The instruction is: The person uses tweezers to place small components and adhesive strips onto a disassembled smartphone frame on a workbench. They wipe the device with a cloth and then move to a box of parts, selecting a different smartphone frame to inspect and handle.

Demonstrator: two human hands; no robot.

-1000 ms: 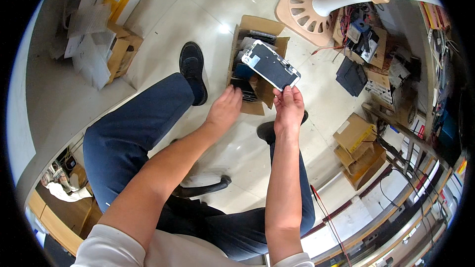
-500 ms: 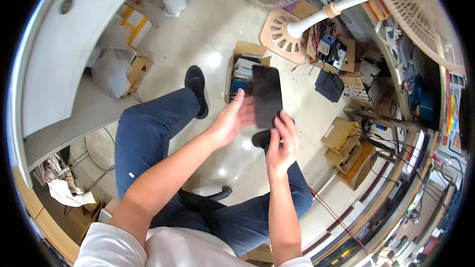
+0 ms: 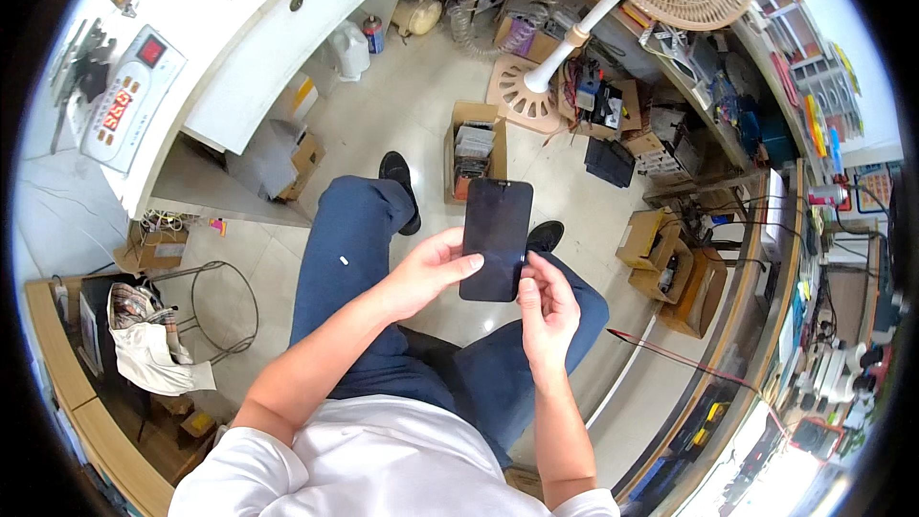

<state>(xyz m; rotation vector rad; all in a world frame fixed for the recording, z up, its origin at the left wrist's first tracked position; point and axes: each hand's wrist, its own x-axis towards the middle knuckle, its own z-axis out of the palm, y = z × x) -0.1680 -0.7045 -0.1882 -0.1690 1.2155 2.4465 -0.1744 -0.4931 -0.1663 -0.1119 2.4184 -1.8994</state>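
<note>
A black smartphone (image 3: 497,241) with a dark screen is held upright over my lap, its notch at the far end. My left hand (image 3: 433,271) grips its left edge, with the thumb on the front and the fingers partly hidden behind. At the lower right edge of the phone, my right hand (image 3: 548,303) has its fingers curled and its fingertips against the side. Beyond the phone, on the floor, stands an open cardboard box (image 3: 477,139) with stacked flat items in it.
A beige pedestal fan (image 3: 560,57) stands ahead to the right. At far left is a white desk (image 3: 278,57) carrying a device with a red digital display (image 3: 134,101). Shelving (image 3: 756,306) with cables runs along the right. A round-framed stool (image 3: 225,311) is at left.
The phone has come nearer to me and slightly left. My left hand, earlier open beside it, has closed on its left edge. The view has shifted, showing more of the desk.
</note>
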